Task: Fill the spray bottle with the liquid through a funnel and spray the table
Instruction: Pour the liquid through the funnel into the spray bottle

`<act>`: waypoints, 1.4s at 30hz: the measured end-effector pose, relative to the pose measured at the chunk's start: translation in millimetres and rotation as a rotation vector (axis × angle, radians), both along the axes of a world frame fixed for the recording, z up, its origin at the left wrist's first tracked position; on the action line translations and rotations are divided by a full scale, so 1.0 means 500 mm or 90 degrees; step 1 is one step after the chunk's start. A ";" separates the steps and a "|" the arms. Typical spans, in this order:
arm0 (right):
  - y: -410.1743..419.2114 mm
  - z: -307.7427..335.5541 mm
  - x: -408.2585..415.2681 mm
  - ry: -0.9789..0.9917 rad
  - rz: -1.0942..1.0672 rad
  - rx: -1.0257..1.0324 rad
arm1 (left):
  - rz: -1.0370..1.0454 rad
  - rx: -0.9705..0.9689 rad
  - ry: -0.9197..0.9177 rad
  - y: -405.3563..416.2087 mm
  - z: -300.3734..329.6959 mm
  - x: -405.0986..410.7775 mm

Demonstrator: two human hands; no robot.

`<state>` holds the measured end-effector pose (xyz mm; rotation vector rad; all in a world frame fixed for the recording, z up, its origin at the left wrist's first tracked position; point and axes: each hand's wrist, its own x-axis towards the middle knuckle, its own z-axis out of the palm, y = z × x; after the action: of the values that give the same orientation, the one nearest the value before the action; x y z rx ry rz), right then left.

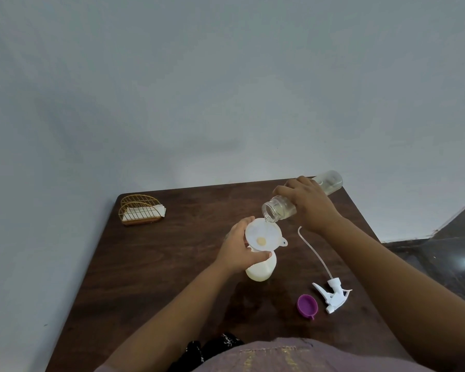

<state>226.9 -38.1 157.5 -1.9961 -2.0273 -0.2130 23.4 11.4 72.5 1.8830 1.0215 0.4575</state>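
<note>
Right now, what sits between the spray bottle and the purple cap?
Head view: bare dark wood only. Between the spray bottle and the purple cap, the table holds nothing.

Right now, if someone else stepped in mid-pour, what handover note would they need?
Left hand: grips the funnel, steadying it in the white spray bottle, which stands on the table.
Right hand: holds the tilted clear bottle, mouth over the funnel rim.
Spray head with its tube and the purple cap lie on the table to the right.
Done: both opened, funnel seated, pouring under way.
Left: finish pouring, remove funnel, refit spray head, spray table.
</note>
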 end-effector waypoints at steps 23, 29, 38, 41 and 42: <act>0.011 -0.004 -0.004 0.000 0.001 -0.003 | -0.008 -0.011 0.000 0.005 0.000 0.001; 0.009 0.000 -0.008 0.000 -0.004 -0.014 | -0.009 -0.016 -0.005 0.005 0.000 0.001; 0.008 0.005 -0.010 -0.008 -0.007 -0.011 | -0.013 -0.012 -0.004 0.008 0.002 0.000; 0.007 0.005 -0.011 0.000 -0.002 -0.003 | -0.012 -0.012 -0.004 0.009 0.002 0.001; 0.008 0.006 -0.011 0.002 -0.001 -0.002 | -0.013 -0.011 -0.004 0.009 0.002 0.001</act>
<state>221.6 -34.3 160.2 -1.9982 -2.0253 -0.2072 23.9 15.8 73.6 1.8745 0.9991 0.4411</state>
